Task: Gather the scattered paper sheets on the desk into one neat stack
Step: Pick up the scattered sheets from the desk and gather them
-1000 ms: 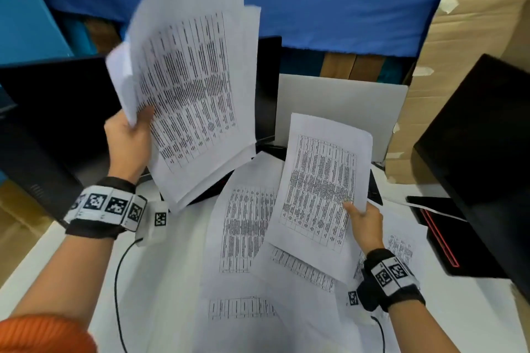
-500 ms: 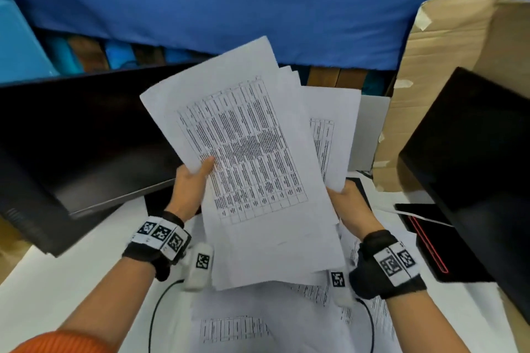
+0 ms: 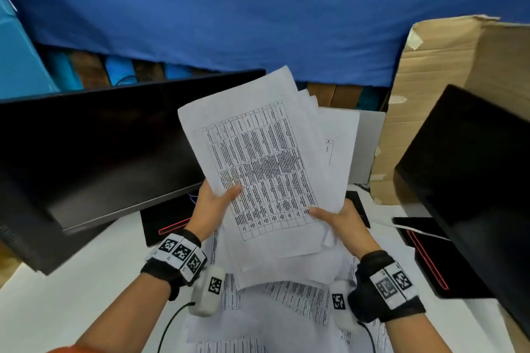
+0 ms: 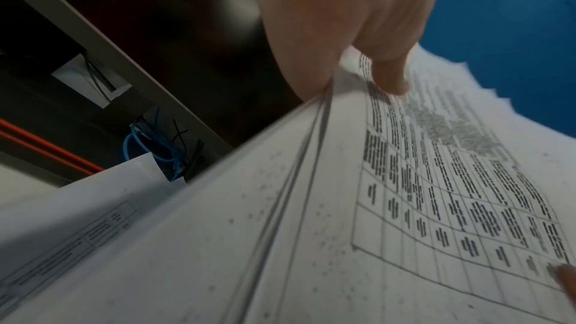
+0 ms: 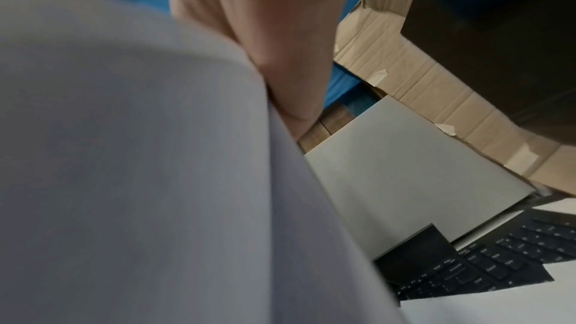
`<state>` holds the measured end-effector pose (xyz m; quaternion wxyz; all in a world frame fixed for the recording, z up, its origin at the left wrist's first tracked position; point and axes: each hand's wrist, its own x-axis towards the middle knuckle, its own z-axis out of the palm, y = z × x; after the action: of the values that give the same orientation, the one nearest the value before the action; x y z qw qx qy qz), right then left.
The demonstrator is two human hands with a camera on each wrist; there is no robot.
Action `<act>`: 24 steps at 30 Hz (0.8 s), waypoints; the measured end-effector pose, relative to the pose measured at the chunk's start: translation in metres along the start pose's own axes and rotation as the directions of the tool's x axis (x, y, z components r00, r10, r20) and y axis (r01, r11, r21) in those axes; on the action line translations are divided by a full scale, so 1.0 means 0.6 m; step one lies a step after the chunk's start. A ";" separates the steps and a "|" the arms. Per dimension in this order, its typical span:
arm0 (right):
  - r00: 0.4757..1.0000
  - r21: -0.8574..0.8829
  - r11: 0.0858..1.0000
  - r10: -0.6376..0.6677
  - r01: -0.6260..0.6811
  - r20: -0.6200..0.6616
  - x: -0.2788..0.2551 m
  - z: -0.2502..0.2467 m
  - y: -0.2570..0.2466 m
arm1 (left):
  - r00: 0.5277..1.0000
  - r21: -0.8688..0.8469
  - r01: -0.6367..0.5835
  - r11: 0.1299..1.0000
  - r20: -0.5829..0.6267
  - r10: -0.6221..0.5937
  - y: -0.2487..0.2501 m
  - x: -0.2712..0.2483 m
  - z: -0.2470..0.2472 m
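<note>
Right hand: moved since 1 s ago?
Yes. The right hand has risen off the desk papers and shifted left toward the left monitor, joining the left hand on the held stack.

Office desk, monitors [image 3: 109, 152], keyboard [image 5: 486, 263], cardboard box [image 3: 447, 71]

I see white paper sheets [image 3: 258, 169] printed with dense black tables, more of them on the white desk [image 3: 71, 295]. My wristbands [image 3: 179, 255] are black with black-and-white square markers. The backdrop cloth [image 3: 258, 8] is blue, the cardboard [image 3: 430, 80] tan, the monitor [image 3: 100, 146] black; the blurred cables [image 4: 156, 147] look blue.
</note>
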<state>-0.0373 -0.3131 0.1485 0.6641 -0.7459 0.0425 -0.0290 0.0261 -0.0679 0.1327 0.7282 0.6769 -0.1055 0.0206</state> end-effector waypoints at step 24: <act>0.995 0.026 0.996 -0.083 0.084 -0.049 0.013 0.011 -0.021 | 0.983 -0.117 -0.108 0.987 0.136 0.124 0.034 -0.004 -0.022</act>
<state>-0.0284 -0.3059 0.1600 0.6713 -0.7369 0.0269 -0.0754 0.0217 -0.0527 0.1511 0.7522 0.6285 -0.1976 0.0086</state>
